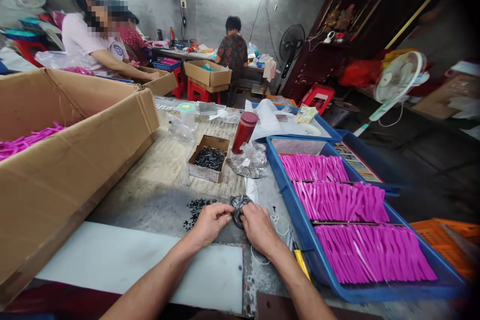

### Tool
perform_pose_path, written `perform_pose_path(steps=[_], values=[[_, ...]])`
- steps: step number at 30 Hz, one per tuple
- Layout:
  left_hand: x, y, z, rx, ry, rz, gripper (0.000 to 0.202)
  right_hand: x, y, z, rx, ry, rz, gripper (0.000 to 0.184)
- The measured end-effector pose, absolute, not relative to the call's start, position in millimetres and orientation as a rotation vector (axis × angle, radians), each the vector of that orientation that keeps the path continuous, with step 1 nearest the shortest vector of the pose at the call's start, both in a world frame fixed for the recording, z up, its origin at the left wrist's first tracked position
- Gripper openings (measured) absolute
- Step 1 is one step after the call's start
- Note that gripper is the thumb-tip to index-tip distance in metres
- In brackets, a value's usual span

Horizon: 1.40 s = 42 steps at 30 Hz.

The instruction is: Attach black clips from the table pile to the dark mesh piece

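Observation:
Between my hands, on the worktable, is a small dark plastic bag (pixel 237 203), crumpled, with contents I cannot make out. My right hand (pixel 259 224) is closed on its right side. At the bag's left edge, my left hand (pixel 212 221) has thumb and fingers pinched together; what is in the pinch is too small to tell. Just behind my left hand lies a loose heap of small black parts (pixel 195 208). Farther back, a small cardboard box (pixel 205 172) holds many more small dark pieces. White elastic string (pixel 279 222) lies beside my right hand.
A blue tray (pixel 296 220) with rows of magenta strips (pixel 371 252) stands at right, a yellow-handled tool (pixel 301 262) beside it. A large cardboard box (pixel 75 180) flanks the left. A red tumbler (pixel 244 132) and a clear bag (pixel 252 161) stand behind. Several people sit farther off.

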State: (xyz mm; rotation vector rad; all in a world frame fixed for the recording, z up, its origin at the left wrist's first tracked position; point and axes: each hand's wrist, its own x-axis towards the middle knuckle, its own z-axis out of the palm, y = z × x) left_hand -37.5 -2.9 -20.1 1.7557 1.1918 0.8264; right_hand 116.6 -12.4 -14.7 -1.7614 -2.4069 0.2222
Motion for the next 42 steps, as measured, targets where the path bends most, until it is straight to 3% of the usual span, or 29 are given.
perform_pose_path(steps=[25, 42], values=[[-37, -8, -12, 1.684, 1.035, 0.837, 0.010, 113, -34, -13, -1.263, -1.379, 1.144, 0.013], [-37, -10, -10, 1.873, 0.979, 0.755, 0.010, 119, -36, -16, -1.216, -1.467, 1.290, 0.010]])
